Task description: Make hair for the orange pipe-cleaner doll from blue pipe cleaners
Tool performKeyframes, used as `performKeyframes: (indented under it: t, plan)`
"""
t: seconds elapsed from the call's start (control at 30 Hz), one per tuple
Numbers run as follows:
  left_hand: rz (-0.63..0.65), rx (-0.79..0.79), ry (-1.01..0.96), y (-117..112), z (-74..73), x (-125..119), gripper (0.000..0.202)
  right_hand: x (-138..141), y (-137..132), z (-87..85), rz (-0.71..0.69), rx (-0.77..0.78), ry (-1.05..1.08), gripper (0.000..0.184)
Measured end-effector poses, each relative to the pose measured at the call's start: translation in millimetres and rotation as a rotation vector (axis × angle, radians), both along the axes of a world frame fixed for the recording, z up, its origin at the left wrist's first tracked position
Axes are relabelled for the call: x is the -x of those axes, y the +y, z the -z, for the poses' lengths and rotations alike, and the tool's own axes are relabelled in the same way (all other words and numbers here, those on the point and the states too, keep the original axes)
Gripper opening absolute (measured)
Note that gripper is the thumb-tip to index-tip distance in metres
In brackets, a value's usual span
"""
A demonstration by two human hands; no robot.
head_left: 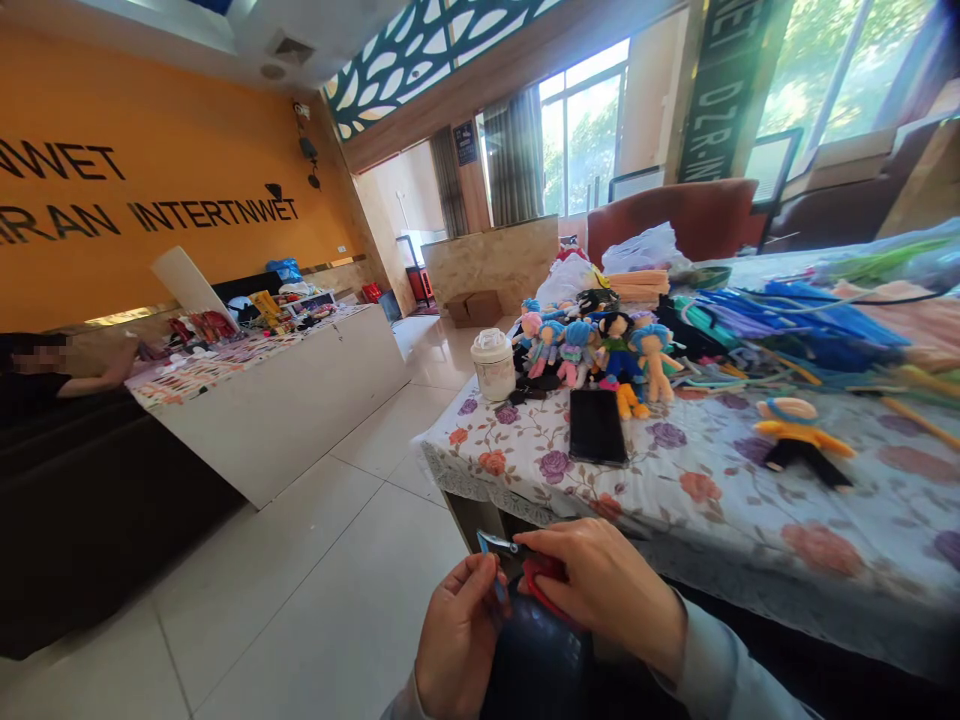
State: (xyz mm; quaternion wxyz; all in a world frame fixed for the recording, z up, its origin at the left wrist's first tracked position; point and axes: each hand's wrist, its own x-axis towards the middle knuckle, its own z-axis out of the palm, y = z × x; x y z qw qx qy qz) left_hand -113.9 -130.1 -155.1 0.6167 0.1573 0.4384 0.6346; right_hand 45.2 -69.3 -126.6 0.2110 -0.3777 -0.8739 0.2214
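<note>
My right hand (611, 590) is closed round the red handles of a pair of scissors (501, 543), whose metal blades point left. Pinched between the thumb and fingers of my left hand (457, 635) is a thin blue strip (500, 588). Its upper end rises to the scissor blades; whether they touch it I cannot tell. Both hands are held low in front of the near table edge, over my dark lap. Beyond them on the table, a small doll (802, 440) in yellow and black lies by itself.
A floral tablecloth (517, 500) covers the table, with a black phone (597, 427), a lidded white cup (493, 365), several small dolls (577, 345) and a heap of blue fuzzy stems (817, 320). Left, another person (97, 380) sits at a white counter (300, 400).
</note>
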Motion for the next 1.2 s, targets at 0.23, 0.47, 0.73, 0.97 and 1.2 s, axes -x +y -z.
performKeyframes:
  t: [0.23, 0.47, 0.73, 0.97, 1.2]
  plan:
    - [-0.011, 0.014, -0.022, -0.8, -3.0, -1.5, 0.027, -1.7, -0.5, 0.8, -0.028, 0.049, 0.083, 0.015]
    - [0.04, -0.07, -0.015, -1.8, -3.9, -2.1, 0.021, -2.3, -4.0, 1.3, -0.026, 0.055, 0.112, 0.008]
    - [0.087, -0.087, -0.032, -1.3, 1.1, -1.5, 0.018, 0.0, -2.6, 0.6, -0.051, 0.041, 0.096, 0.005]
    - [0.099, -0.112, -0.009, -2.0, 2.9, -0.5, 0.019, -0.1, -2.5, 0.8, -0.051, 0.064, 0.095, 0.004]
    - [0.125, -0.128, -0.021, -1.6, 2.8, -1.8, 0.018, 0.5, -6.3, -3.3, -0.034, 0.029, 0.111, 0.012]
